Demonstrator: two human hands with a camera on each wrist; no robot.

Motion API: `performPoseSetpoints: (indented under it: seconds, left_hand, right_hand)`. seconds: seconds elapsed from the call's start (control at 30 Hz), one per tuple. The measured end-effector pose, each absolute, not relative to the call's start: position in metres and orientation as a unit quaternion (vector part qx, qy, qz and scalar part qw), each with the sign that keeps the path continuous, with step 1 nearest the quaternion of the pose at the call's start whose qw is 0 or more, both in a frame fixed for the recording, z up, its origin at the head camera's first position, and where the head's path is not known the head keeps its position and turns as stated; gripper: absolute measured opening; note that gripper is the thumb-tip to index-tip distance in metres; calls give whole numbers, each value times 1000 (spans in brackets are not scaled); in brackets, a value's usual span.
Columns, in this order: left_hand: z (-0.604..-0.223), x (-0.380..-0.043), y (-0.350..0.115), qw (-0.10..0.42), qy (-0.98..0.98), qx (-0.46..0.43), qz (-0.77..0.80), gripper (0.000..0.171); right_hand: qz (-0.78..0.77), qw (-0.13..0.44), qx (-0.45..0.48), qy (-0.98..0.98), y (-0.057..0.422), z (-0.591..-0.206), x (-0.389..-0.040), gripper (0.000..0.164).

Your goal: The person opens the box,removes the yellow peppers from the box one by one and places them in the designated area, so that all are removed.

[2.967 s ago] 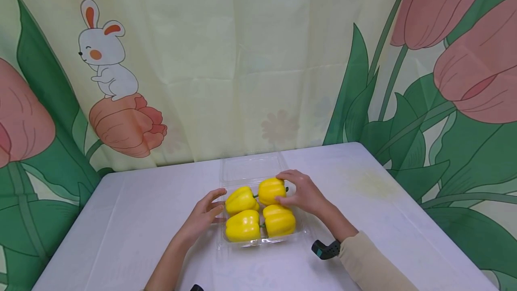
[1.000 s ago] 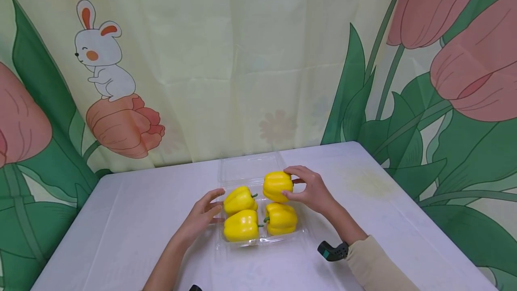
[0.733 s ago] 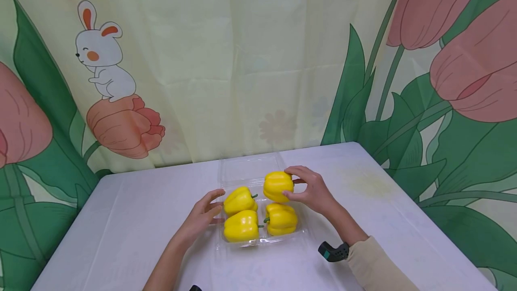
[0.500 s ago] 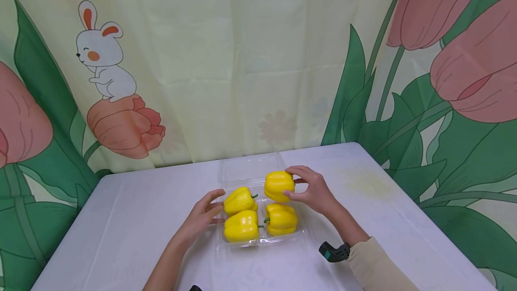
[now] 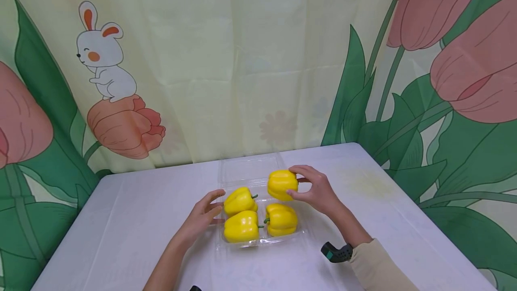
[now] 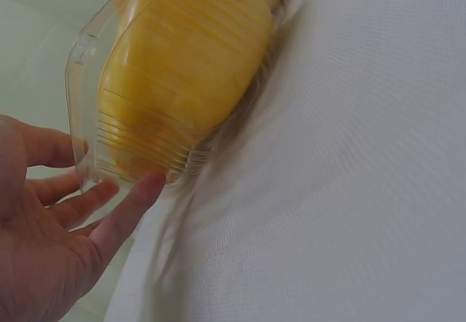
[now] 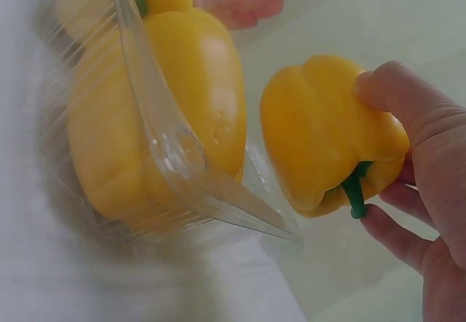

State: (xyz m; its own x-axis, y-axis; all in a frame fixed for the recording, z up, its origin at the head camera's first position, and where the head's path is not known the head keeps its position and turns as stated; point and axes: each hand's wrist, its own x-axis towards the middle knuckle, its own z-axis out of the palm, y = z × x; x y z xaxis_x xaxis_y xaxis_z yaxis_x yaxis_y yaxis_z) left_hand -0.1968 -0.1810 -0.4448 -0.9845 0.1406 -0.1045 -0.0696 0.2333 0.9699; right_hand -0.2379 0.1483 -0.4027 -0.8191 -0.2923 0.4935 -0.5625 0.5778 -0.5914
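My right hand (image 5: 317, 190) pinches a yellow bell pepper (image 5: 282, 185) between thumb and fingers, above the back right part of a clear plastic box (image 5: 266, 240). In the right wrist view its green stem (image 7: 354, 191) points down toward my fingers, and the pepper stands apart from the box wall. Three more yellow peppers sit in the box: one back left (image 5: 240, 201), one front left (image 5: 241, 227), one front right (image 5: 281, 220). My left hand (image 5: 202, 210) touches the left side of the box, fingertips (image 6: 149, 183) against its ribbed wall, fingers mostly straight.
The box's clear lid (image 5: 251, 168) lies folded back behind it on the white-covered table (image 5: 153, 219). A curtain (image 5: 194, 66) printed with tulips and a rabbit hangs behind the table. A black wrist device (image 5: 337, 253) is on the right wrist.
The right hand has raised the back right pepper from the box and moved it slightly right and up. The front right pepper has shifted a little in its place. The left hand stays put.
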Motion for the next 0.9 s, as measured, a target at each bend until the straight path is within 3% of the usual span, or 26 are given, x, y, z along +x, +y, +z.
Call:
performPoseSetpoints:
  seconds: [0.9]
  left_hand:
    - [-445,-197,-181,83,781,24,618,47]
  right_hand:
    - [395,195,232,-867,157,-408,-238,53]
